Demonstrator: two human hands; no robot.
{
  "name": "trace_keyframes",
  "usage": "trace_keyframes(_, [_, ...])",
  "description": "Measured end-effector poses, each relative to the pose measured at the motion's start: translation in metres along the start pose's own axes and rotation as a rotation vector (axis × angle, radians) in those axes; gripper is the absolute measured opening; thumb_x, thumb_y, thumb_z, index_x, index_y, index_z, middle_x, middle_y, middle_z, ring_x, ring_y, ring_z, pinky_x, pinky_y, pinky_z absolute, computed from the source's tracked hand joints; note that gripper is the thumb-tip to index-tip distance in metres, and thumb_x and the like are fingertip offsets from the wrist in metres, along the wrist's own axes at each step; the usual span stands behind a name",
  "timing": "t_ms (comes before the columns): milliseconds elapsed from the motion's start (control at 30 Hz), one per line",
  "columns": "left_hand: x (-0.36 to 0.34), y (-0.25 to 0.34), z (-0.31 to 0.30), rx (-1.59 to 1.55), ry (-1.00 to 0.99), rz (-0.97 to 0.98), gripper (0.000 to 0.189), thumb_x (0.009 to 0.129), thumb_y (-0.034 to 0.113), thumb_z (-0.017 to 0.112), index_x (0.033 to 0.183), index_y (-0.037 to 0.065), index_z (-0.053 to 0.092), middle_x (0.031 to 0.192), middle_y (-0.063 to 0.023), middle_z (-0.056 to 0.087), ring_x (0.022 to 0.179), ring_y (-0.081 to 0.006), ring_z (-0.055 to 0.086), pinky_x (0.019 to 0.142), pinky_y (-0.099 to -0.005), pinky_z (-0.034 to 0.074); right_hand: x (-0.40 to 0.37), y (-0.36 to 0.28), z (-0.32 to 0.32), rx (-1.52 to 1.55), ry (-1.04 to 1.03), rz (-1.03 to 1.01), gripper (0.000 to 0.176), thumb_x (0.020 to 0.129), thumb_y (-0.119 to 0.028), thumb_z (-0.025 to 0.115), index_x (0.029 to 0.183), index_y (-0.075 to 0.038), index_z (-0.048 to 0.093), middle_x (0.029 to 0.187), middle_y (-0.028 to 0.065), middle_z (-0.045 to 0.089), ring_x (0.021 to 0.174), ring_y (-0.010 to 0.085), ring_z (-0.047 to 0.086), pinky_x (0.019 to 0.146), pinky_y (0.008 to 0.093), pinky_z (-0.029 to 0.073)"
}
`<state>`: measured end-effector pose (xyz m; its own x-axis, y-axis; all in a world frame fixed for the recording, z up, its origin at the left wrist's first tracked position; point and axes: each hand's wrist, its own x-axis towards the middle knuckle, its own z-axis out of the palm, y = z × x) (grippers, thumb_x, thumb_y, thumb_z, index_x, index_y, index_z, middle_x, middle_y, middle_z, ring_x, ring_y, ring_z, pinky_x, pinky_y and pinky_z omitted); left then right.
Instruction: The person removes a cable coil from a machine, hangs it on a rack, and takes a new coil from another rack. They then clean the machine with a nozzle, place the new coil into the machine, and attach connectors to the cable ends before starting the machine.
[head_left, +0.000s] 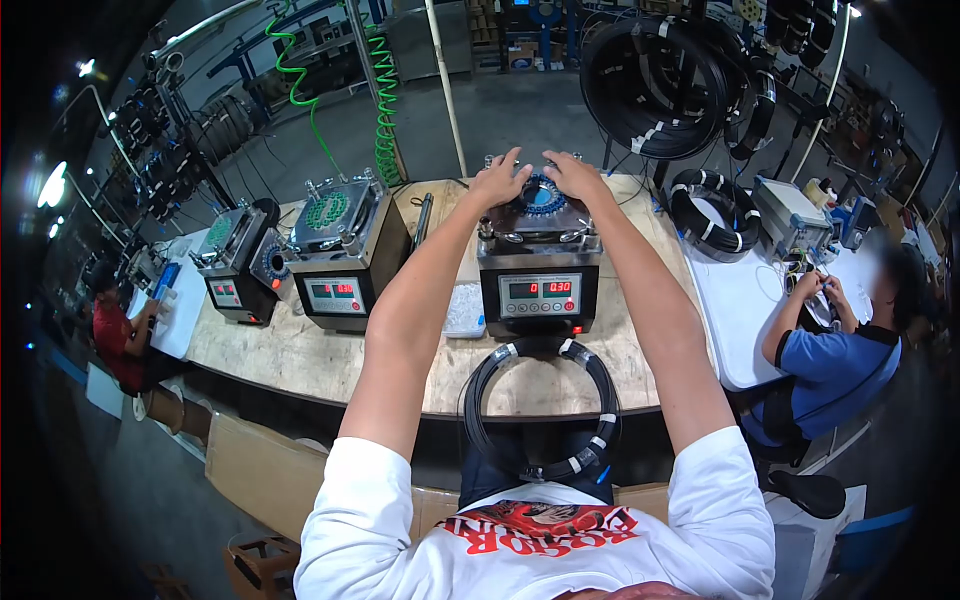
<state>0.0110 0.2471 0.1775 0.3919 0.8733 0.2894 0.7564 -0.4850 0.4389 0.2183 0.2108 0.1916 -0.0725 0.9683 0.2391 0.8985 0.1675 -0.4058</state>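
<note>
My left hand is at the far left corner of the black-and-metal machine in front of me. Its thumb and fingers are apart. Across from it, my right hand rests near the far right corner, fingers stretched inward. Between the hands sits a ring of dark blue pieces around a light round centre on the machine's top. Red digits glow on its front panel. A coil of black cable, bound with pale tape, hangs between the machine's front and my lap.
Two similar machines with green rings, one nearer and one farther, stand left on the plywood table. A small clear tray lies beside my machine. Large black coils hang behind. People work at both sides, one in a blue shirt.
</note>
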Motion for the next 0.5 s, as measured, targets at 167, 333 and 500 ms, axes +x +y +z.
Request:
trace_keyframes(167, [-0.025, -0.005, -0.006, -0.154, 0.098, 0.115, 0.07, 0.106, 0.05, 0.052, 0.16, 0.009, 0.035, 0.157, -0.0248, 0.04, 0.142, -0.0436, 0.047, 0.117, -0.0465, 0.039, -0.026, 0.009, 0.0, 0.29, 0.003, -0.162, 0.053, 0.106, -0.037, 0.055, 0.156, -0.021, 0.046, 0.148, 0.0181, 0.057, 0.135, 0.0368, 0.056, 0.112, 0.0451, 0.046])
trace_keyframes(333, [-0.088, -0.01, -0.021, -0.949, 0.217, -0.022, 0.06, 0.109, 0.037, 0.056, 0.156, 0.004, 0.04, 0.152, -0.0179, 0.045, 0.109, -0.0194, 0.066, 0.097, -0.032, 0.051, -0.067, 0.029, -0.005, 0.902, 0.04, -0.133, 0.048, 0.11, -0.024, 0.052, 0.154, -0.008, 0.046, 0.133, 0.0167, 0.065, 0.112, 0.0191, 0.067, 0.095, 0.03, 0.054])
trace_keyframes(500, [-0.203, -0.05, 0.001, -0.741, 0.267, -0.054, 0.044, 0.109, 0.033, 0.057, 0.14, 0.002, 0.058, 0.102, -0.0084, 0.066, 0.083, -0.0126, 0.066, 0.074, -0.0291, 0.053, -0.173, 0.052, 0.013, 0.838, 0.303, -0.1, 0.041, 0.11, -0.017, 0.049, 0.151, -0.012, 0.05, 0.098, 0.0043, 0.064, 0.089, 0.0097, 0.064, 0.08, 0.0267, 0.055])
